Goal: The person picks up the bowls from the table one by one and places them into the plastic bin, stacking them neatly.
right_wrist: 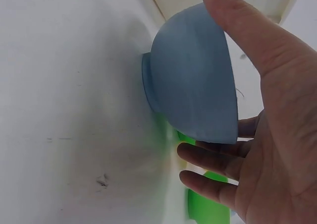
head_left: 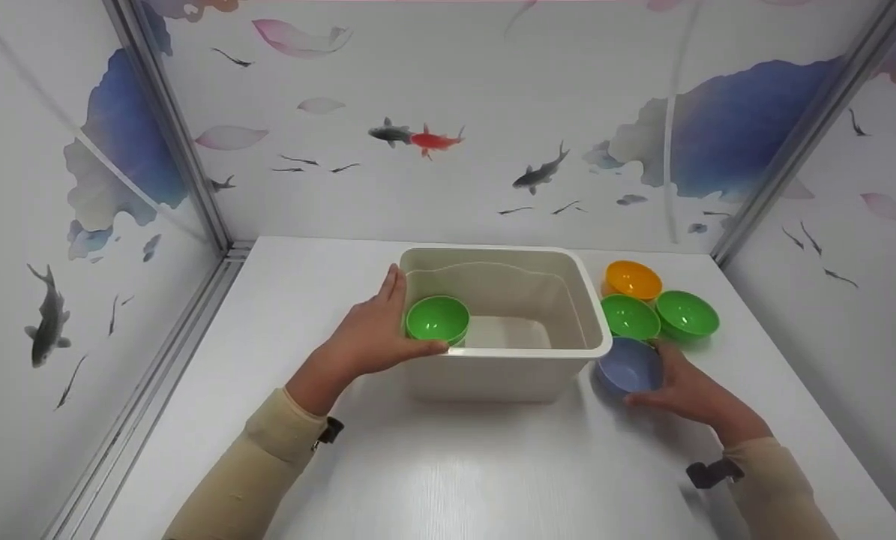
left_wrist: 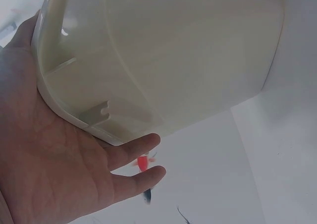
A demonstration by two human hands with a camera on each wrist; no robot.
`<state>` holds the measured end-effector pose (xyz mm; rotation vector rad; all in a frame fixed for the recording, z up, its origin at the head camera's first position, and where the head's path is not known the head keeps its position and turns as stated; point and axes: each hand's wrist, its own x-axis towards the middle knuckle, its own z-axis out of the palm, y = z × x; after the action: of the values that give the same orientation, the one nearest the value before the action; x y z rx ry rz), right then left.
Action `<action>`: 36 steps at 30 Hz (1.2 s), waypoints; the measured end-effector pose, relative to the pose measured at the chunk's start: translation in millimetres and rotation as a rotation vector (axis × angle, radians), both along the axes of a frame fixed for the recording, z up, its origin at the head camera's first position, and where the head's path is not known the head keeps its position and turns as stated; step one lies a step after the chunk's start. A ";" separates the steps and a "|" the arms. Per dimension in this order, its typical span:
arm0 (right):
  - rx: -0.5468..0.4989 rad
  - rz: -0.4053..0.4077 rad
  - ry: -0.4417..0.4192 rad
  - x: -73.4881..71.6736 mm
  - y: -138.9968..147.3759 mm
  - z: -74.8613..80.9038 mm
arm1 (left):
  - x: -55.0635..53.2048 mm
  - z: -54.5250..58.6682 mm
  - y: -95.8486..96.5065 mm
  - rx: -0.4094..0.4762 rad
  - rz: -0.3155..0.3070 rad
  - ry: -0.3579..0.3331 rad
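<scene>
A cream plastic bin stands mid-table with a green bowl inside, against its left end. My left hand rests against the bin's front left corner, thumb along the front rim and fingers straight along the left side. In the left wrist view the palm lies against the bin's rim. Just right of the bin, my right hand holds a blue bowl by its sides, between thumb and fingers. The blue bowl faces mouth up, its foot close over the table.
Behind the blue bowl sit a near green bowl, another green bowl to its right and an orange bowl at the back. Printed panels wall the white table at the back and sides.
</scene>
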<state>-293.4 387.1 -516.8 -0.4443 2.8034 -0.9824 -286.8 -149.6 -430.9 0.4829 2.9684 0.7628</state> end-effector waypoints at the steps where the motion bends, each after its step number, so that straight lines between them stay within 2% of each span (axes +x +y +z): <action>1: 0.003 0.000 0.000 -0.1 -0.2 -0.4 | 0.0 -0.1 0.0 0.001 0.000 0.001; 8: -0.027 0.027 0.029 -0.9 -0.9 -2.0 | 0.2 -0.2 -0.2 0.003 -0.002 0.011; 36: -0.028 0.002 -0.007 -2.2 -1.1 -8.7 | 0.9 2.2 -0.4 0.006 -0.004 -0.004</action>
<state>-295.6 386.0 -525.5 -0.4466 2.7856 -1.0222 -285.9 -150.0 -428.7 0.4867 2.9616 0.7709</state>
